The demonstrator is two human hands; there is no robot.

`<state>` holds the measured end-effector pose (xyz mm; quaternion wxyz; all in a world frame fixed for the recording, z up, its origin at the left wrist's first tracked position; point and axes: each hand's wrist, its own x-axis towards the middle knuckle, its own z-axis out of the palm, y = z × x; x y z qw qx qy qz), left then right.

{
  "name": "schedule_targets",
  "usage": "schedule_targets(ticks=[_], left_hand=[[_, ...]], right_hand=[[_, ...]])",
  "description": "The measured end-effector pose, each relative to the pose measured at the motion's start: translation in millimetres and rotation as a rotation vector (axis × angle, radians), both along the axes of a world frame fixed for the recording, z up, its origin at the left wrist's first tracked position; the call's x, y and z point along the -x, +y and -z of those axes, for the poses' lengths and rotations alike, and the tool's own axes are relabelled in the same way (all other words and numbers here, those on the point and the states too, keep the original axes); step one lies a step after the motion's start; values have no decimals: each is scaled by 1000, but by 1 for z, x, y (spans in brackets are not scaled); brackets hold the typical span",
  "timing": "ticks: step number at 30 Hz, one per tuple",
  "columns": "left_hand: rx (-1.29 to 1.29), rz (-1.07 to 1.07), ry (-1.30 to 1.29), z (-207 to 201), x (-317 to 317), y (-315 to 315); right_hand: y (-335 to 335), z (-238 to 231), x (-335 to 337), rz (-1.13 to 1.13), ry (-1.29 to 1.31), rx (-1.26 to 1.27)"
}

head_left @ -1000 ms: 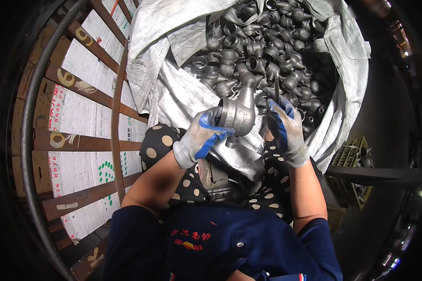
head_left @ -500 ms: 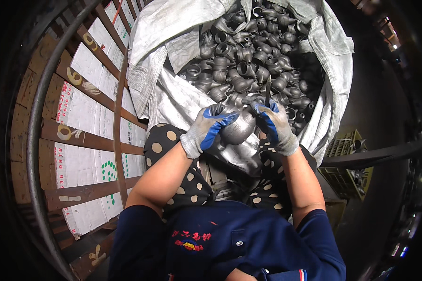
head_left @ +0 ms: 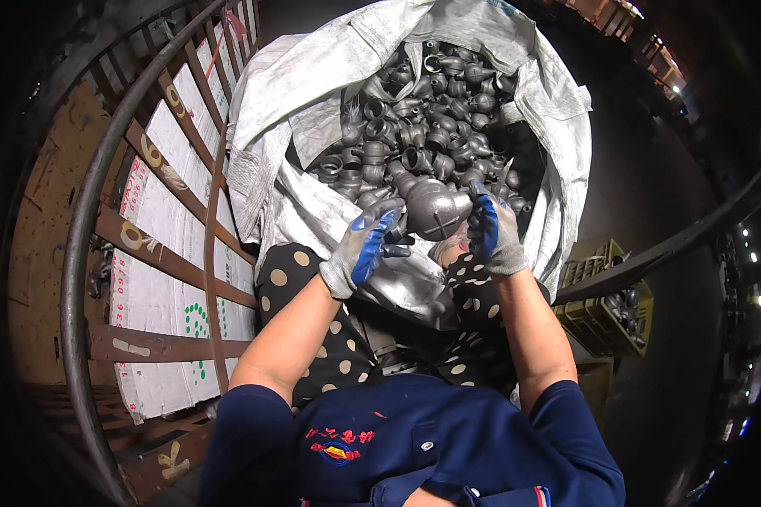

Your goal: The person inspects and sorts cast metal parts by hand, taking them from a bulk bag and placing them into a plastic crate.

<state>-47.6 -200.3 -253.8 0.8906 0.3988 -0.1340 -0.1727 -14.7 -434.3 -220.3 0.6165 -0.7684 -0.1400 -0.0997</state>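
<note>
A rounded grey metal casting point(head_left: 435, 211) with a raised cross mark on its side hangs in front of me, over the near edge of the white woven sack. My right hand point(head_left: 495, 228), in a grey and blue coated glove, grips the casting by its right end. Above those fingers a thin, pointed blade-like tool point(head_left: 506, 171) sticks up; how it is held is hidden. My left hand point(head_left: 366, 249), gloved alike, is beside the casting with thumb and fingers apart, its fingertips close to the casting's left side.
Many similar castings point(head_left: 418, 135) fill the big white sack point(head_left: 558, 101) beyond my hands. To the left stands a rusty metal rack point(head_left: 165, 262) with white board behind its bars. Yellow-green crates point(head_left: 596, 313) holding metal parts stand at the right, by a dark bar point(head_left: 626, 275).
The casting has turned, bringing a cross mark into view, and has risen slightly. My left fingers have come off it and spread. The view has shifted a little.
</note>
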Motion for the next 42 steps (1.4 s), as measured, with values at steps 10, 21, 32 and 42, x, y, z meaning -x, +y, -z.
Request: schedule_targets(ticks=[10,21,32,42], left_hand=[[-183,-342,222,18,-12,10],[-209,-424,150,-16,-36,-4],[-470,-812,-489,-190,-120,121],[-2209,-1629,263,-283,-105,384]], right_hand=[[7,4,5,-156,256,-131],[-4,4,-3,-121,156,-169],[-24,5,-29,-189,-3,-61],[-28,-4,-19,-226,405,-325]])
